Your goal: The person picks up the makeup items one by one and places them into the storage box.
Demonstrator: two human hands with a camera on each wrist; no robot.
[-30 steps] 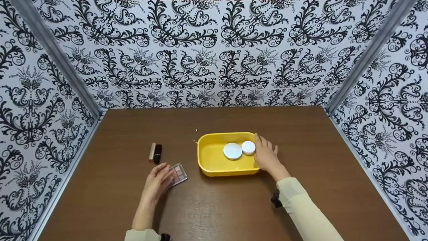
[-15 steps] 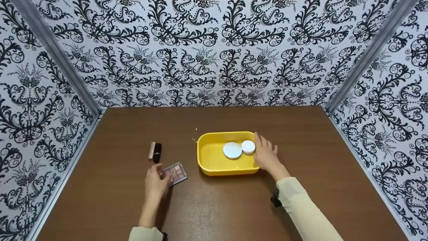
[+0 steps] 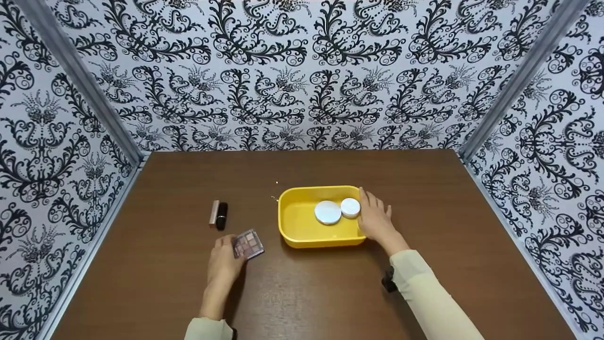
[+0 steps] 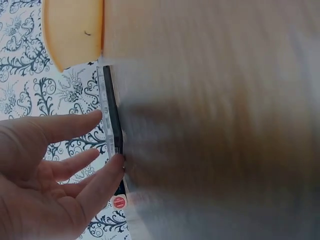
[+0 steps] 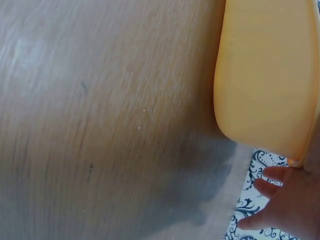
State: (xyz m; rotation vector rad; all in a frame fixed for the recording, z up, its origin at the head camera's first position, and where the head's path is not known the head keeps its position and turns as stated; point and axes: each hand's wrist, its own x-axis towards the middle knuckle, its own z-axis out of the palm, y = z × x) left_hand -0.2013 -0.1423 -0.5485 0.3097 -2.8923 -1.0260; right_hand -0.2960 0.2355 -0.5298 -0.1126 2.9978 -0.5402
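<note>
My left hand (image 3: 225, 259) holds the left side of a square eyeshadow palette (image 3: 249, 244) with a clear lid and several pinkish-brown pans. In the left wrist view the palette (image 4: 112, 112) appears edge-on, low over the table, with thumb and fingertips at its edges. My right hand (image 3: 376, 219) grips the right rim of a yellow plastic tub (image 3: 302, 244); in the right wrist view the tub's wall (image 5: 267, 75) hides part of that grip. Inside the tub lie a larger white round compact (image 3: 328, 212) and a smaller white round jar (image 3: 350, 208), side by side.
Left of the tub, a black lipstick tube (image 3: 222, 216) and a slim rose-gold tube (image 3: 214, 214) lie parallel, beyond my left hand. A brown wooden table (image 3: 302, 297) carries everything. Patterned black-and-white walls (image 3: 292, 85) enclose its back and sides.
My left hand has come down from above the palette to its left side, and its fingers have closed in on the palette's edges. The right hand and the tub have stayed put.
</note>
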